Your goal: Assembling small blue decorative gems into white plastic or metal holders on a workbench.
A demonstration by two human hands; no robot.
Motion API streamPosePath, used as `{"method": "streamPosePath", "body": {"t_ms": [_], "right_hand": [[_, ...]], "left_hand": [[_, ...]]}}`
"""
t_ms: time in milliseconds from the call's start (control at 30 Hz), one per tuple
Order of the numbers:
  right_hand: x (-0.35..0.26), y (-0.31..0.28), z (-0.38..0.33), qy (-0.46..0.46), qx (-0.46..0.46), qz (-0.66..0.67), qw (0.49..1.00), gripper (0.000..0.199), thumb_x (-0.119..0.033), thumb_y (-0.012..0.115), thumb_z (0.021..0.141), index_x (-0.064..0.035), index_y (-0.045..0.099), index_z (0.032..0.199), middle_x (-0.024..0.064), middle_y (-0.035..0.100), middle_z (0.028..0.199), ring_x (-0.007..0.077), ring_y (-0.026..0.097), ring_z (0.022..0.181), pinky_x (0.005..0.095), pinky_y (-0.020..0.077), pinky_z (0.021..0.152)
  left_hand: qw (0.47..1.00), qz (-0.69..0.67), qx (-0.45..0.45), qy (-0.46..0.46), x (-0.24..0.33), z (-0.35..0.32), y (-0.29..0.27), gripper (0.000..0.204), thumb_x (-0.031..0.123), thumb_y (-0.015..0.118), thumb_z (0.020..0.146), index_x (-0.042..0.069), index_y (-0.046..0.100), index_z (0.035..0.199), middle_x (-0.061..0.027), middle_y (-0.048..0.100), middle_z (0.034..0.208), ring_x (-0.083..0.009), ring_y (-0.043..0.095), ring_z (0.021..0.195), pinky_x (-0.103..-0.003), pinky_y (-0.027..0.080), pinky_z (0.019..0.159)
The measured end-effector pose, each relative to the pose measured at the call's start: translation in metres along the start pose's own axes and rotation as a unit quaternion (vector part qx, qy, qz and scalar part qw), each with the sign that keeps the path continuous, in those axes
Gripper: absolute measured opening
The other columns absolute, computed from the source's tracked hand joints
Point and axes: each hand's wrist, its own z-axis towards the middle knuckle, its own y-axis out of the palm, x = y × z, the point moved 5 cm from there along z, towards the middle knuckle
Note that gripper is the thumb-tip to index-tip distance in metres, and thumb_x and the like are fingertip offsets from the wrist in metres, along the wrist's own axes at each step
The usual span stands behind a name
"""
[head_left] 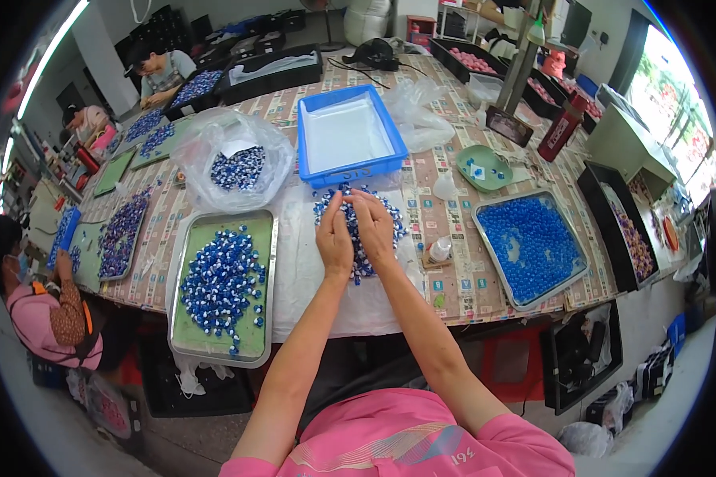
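Both arms reach forward over a heap of small blue-and-white pieces (359,265) on a clear plastic sheet (294,306). My left hand (335,241) has its fingers curled inward, its tips close to those of my right hand (372,225). Together they form a closed shape above the heap. Whatever the fingers pinch is hidden or too small to name. Just beyond them stands a blue plastic tray (304,151) with a pale lining. Left of my hands, a metal-rimmed green tray (184,338) holds more blue-and-white pieces; at the right, a metal tray (507,298) holds bright blue beads.
A clear bag (191,147) of pieces sits at the back left. On the right are a small white bottle (440,249), a green dish (468,159), a phone (509,127) and a red flask (562,127). A co-worker (48,310) sits at the left.
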Motion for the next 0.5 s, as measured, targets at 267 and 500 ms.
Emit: {"method": "streamPosePath", "body": {"t_ms": [267,500], "right_hand": [[0.004,-0.038,-0.013,0.038,-0.030,0.010,0.999,0.031,-0.023,0.051,0.099,-0.0015,0.072,0.106,0.0144,0.065,0.122,0.0236,0.057,0.117,0.0328,0.0412,0.101],[0.004,-0.083,-0.047,0.055,-0.027,-0.059,0.996,0.023,-0.009,0.054,0.095,0.0006,0.068,0.111,0.0152,0.062,0.125,0.0234,0.055,0.120,0.0329,0.0393,0.104]], "left_hand": [[0.995,0.068,-0.059,0.030,-0.005,-0.023,0.010,0.041,0.013,0.043,0.099,0.003,0.051,0.138,-0.0135,0.061,0.131,-0.0224,0.056,0.123,-0.041,0.030,0.111],[0.978,0.177,-0.099,0.056,-0.010,-0.034,0.000,0.040,-0.001,0.044,0.092,-0.002,0.057,0.131,-0.0141,0.061,0.130,-0.0222,0.056,0.122,-0.033,0.038,0.107]]}}
